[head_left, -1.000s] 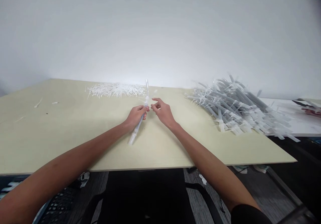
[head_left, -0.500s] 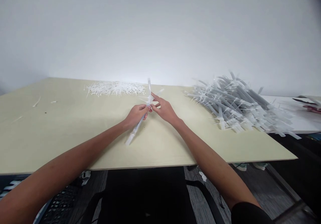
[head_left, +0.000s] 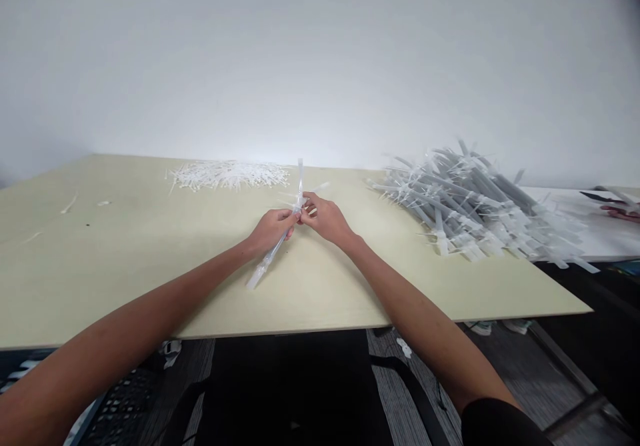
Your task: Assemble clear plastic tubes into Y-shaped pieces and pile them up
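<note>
My left hand (head_left: 273, 231) is closed round the middle of a slim, translucent plastic tube (head_left: 270, 257), which slants up and away from me over the table. Clear plastic covers both of its ends. Thin white strips that look like cable ties (head_left: 319, 187) stick out on either side of its upper part. There my right hand (head_left: 325, 221) pinches, with thumb and forefinger at the tube just above the left thumb. The fingertips partly hide the exact spot they grip.
A heap of thin white cable ties (head_left: 230, 175) lies at the back of the pale table (head_left: 150, 246). On the right is a large pile of similar grey tubes (head_left: 465, 199). Scissors-like tools (head_left: 617, 205) lie at the far right; a black chair (head_left: 295, 393) stands below the front edge.
My right forefinger, stretched up along the tube before, has curled down to the thumb. The tube's upper end has tilted slightly to the right. My left hand keeps its grip.
</note>
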{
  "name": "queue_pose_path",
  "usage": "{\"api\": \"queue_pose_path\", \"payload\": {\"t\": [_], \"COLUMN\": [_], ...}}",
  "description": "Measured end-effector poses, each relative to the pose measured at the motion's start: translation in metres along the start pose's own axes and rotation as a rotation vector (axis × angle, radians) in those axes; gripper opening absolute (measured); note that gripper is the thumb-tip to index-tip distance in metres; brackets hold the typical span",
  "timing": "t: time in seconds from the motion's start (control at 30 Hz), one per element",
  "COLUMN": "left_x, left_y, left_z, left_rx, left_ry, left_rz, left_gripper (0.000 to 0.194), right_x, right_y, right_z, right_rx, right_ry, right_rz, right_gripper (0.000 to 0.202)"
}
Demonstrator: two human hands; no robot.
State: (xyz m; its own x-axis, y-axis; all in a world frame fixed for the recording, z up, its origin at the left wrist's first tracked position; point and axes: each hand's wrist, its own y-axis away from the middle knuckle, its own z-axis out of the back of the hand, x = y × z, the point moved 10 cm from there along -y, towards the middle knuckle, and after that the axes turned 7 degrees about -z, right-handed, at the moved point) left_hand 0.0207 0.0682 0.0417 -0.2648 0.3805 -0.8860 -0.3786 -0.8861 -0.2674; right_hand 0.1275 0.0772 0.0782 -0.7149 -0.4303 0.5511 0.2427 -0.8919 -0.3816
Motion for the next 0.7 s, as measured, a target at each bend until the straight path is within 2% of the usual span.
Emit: {"api": "queue_pose_path", "payload": {"t": [0.23,0.53,0.7], "left_x": [0.003,0.004,0.006], "left_y": [0.001,-0.001,-0.001], "left_z": [-0.008,-0.008,-0.008], "left_rx": [0.039,0.02,0.008], "left_ry": [0.022,0.111,0.121], "left_rz": [0.026,-0.004,-0.002], "left_gripper": [0.043,0.029,0.029], "right_x": [-0.002,-0.009,-0.01], "right_y": [0.003,0.001,0.002], "right_z": [0.004,0.006,0.003], "right_rx": [0.003,-0.034,-0.026], "right_ry": [-0.06,-0.123,-0.12], "right_rz": [-0.072,-0.125,-0.122], "right_gripper": [0.03,0.03,0.031]}}
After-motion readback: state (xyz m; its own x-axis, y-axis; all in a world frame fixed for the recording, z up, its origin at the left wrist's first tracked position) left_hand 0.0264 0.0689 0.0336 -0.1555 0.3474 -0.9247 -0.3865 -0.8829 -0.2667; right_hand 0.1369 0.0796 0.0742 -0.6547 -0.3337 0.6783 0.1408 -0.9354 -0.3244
